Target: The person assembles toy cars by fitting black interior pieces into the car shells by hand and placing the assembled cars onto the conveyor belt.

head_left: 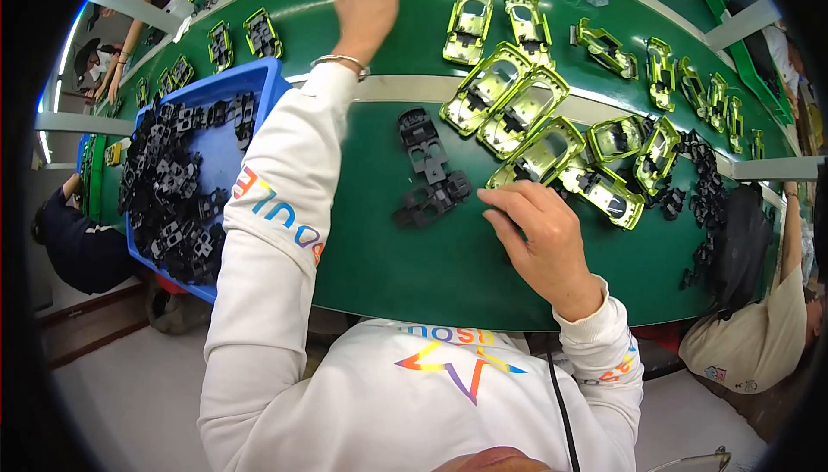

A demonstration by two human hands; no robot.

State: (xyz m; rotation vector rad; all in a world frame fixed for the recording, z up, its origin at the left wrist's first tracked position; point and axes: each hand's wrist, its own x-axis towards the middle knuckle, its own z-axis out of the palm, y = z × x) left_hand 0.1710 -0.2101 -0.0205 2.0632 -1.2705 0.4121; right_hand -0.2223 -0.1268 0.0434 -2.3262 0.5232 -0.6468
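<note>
Right of the blue tray [274, 84]: car shells [492, 88], black parts [419, 131]

The green table [371, 274] carries the yellow-green car shells, well right of the tray. The left hand [366, 13] is beyond the tray's right corner; I cannot tell its grip. The right hand [545, 235], well right of the tray, parts thumb and forefinger. The black parts lie between tray and right hand.

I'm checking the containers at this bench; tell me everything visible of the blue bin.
The blue bin, open-topped and plastic-looking, sits upright at the left of the green table. Black parts are heaped inside, mostly left and front, with bare floor showing between. The white left sleeve overlaps its right edge; contact is unclear.
</note>
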